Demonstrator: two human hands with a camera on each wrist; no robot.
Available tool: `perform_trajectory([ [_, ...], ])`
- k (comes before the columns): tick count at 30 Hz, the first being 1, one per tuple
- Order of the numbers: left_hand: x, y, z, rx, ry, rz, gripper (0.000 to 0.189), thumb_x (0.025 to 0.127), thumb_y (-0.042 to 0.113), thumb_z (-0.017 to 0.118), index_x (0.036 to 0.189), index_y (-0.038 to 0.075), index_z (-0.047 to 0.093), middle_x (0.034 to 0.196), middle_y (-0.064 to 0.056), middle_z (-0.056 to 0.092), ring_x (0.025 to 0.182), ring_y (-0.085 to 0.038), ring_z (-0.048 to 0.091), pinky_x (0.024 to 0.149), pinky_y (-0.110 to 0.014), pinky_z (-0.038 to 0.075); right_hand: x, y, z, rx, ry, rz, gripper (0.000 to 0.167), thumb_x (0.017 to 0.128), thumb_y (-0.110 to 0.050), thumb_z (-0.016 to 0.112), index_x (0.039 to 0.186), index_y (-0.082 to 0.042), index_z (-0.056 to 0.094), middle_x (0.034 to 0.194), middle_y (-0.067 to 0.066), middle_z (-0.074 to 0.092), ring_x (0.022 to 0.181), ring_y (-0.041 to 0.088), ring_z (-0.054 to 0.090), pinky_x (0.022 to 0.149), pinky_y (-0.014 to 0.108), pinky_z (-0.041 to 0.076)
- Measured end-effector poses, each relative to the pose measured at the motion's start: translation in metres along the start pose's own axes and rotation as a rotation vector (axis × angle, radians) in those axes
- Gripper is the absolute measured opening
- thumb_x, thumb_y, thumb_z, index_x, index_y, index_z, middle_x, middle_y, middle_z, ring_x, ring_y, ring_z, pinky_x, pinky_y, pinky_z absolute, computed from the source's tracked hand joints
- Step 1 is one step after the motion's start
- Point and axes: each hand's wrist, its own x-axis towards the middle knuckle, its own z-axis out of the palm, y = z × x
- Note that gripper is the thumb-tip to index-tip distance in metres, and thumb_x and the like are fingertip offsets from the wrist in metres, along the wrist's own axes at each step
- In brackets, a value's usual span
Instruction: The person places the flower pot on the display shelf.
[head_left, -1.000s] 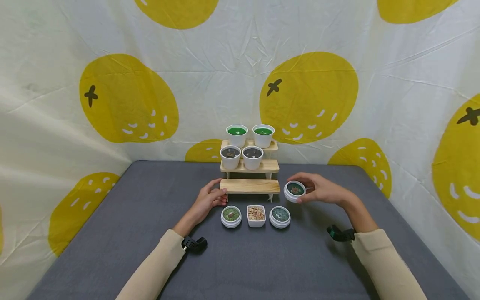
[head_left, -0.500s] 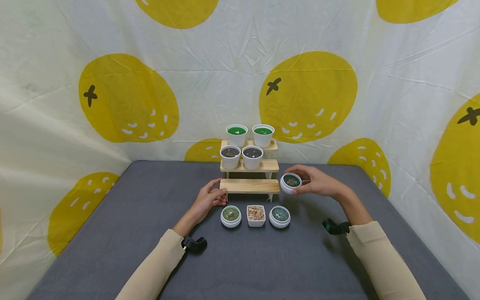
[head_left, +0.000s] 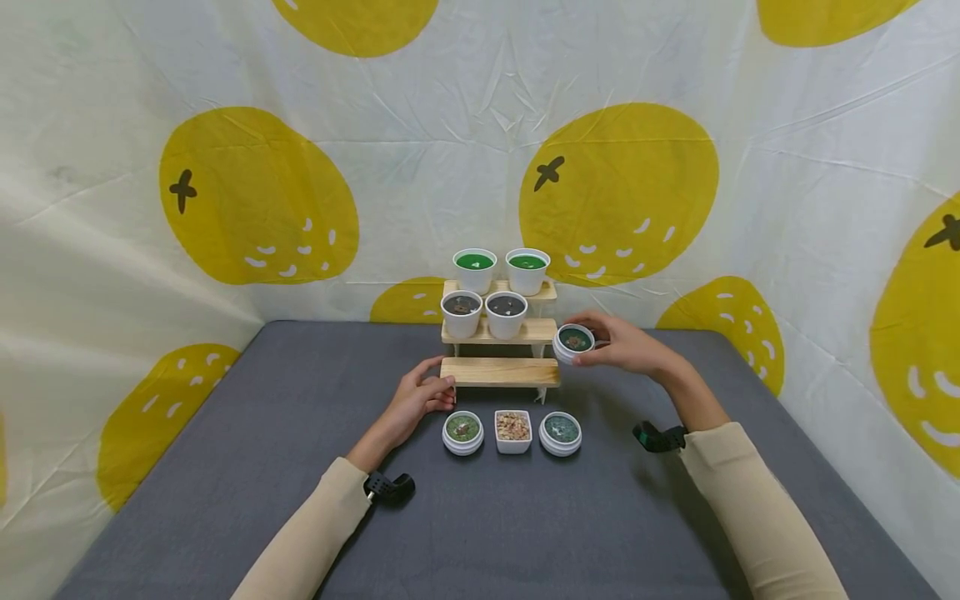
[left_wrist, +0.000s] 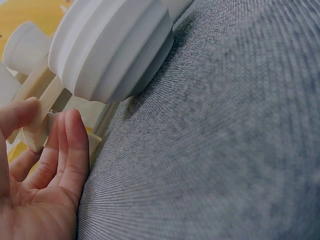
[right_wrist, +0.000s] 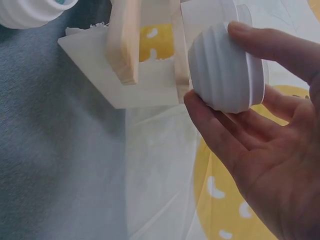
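My right hand point(head_left: 624, 345) holds a small white ribbed pot point(head_left: 574, 342) in the air, thumb on one side and fingers on the other. Its filling is dark green with a brown patch. The pot is beside the right end of a three-step wooden display stand point(head_left: 500, 372), at about middle-step height. In the right wrist view the ribbed pot point(right_wrist: 220, 70) is tilted, close to the stand's planks. At the stand's left, my left hand point(head_left: 414, 398) grips the end of the bare lowest step; the left wrist view shows the thumb and fingers point(left_wrist: 75, 130) around that end.
White cups with dark filling point(head_left: 506, 315) stand on the middle step, and green-filled cups point(head_left: 474, 271) on the top one. Before the stand sit a green-topped pot point(head_left: 462, 433), a square dish of crumbs point(head_left: 513, 432) and a blue-grey-topped pot point(head_left: 560, 434). A patterned cloth point(head_left: 442, 183) hangs behind.
My right hand has carried the dark green pot up, away from me and slightly left, from lowest-step height to about the middle step. The left hand has stayed at the stand.
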Motion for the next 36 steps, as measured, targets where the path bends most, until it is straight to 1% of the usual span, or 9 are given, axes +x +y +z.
perform_trajectory([
  [4,0.000,0.000,0.000,-0.005,0.001,0.003,0.066,0.101,0.018,0.068,0.158,0.010,0.036,0.089,-0.005,0.069,0.078,-0.015,0.068,0.073,-0.028,0.062,0.009,-0.005,-0.001,-0.027,0.028,0.015,0.067,0.092,-0.018,0.078,0.149,-0.002,0.046,0.136,0.020,0.061,0.115,0.031,0.062,0.089,0.032,0.054],
  [7,-0.001,0.000,0.000,-0.006,-0.003,0.007,0.067,0.101,0.019,0.068,0.158,0.010,0.035,0.089,-0.005,0.069,0.078,-0.015,0.069,0.073,-0.028,0.062,0.016,-0.008,-0.001,-0.052,0.060,0.031,0.069,0.091,-0.020,0.079,0.149,-0.001,0.045,0.137,0.021,0.061,0.115,0.033,0.063,0.088,0.032,0.054],
  [14,0.000,0.000,0.001,0.001,-0.006,0.009,0.068,0.101,0.019,0.068,0.159,0.009,0.034,0.090,-0.004,0.069,0.079,-0.015,0.069,0.073,-0.028,0.062,0.030,-0.014,0.001,-0.065,0.124,0.057,0.071,0.089,-0.018,0.081,0.146,0.001,0.044,0.140,0.023,0.057,0.119,0.036,0.062,0.089,0.031,0.051],
  [17,0.001,0.000,0.001,0.001,-0.010,0.011,0.068,0.101,0.018,0.068,0.159,0.009,0.034,0.089,-0.004,0.069,0.079,-0.015,0.068,0.073,-0.028,0.062,0.034,-0.015,0.002,-0.064,0.134,0.064,0.071,0.088,-0.017,0.081,0.145,0.003,0.044,0.140,0.023,0.056,0.119,0.036,0.061,0.089,0.032,0.050],
  [21,0.000,0.000,0.001,0.001,-0.012,0.013,0.068,0.101,0.019,0.068,0.159,0.009,0.034,0.089,-0.004,0.069,0.078,-0.015,0.068,0.073,-0.028,0.062,0.040,-0.016,0.005,-0.060,0.147,0.076,0.071,0.088,-0.018,0.081,0.145,0.004,0.044,0.140,0.024,0.056,0.121,0.038,0.060,0.092,0.036,0.051],
  [30,-0.001,-0.001,0.000,0.003,0.013,0.007,0.065,0.100,0.018,0.069,0.157,0.012,0.037,0.088,-0.004,0.070,0.077,-0.015,0.069,0.073,-0.029,0.062,0.050,-0.016,0.009,-0.077,0.168,0.096,0.068,0.087,-0.017,0.082,0.141,0.003,0.045,0.139,0.027,0.057,0.123,0.041,0.058,0.093,0.042,0.053],
  [36,-0.001,-0.001,0.000,-0.003,0.010,0.019,0.068,0.101,0.018,0.068,0.159,0.009,0.034,0.089,-0.007,0.070,0.078,-0.016,0.069,0.073,-0.029,0.062,0.053,-0.011,0.010,-0.079,0.180,0.107,0.067,0.087,-0.017,0.083,0.140,0.002,0.047,0.139,0.026,0.058,0.123,0.041,0.059,0.095,0.045,0.054],
])
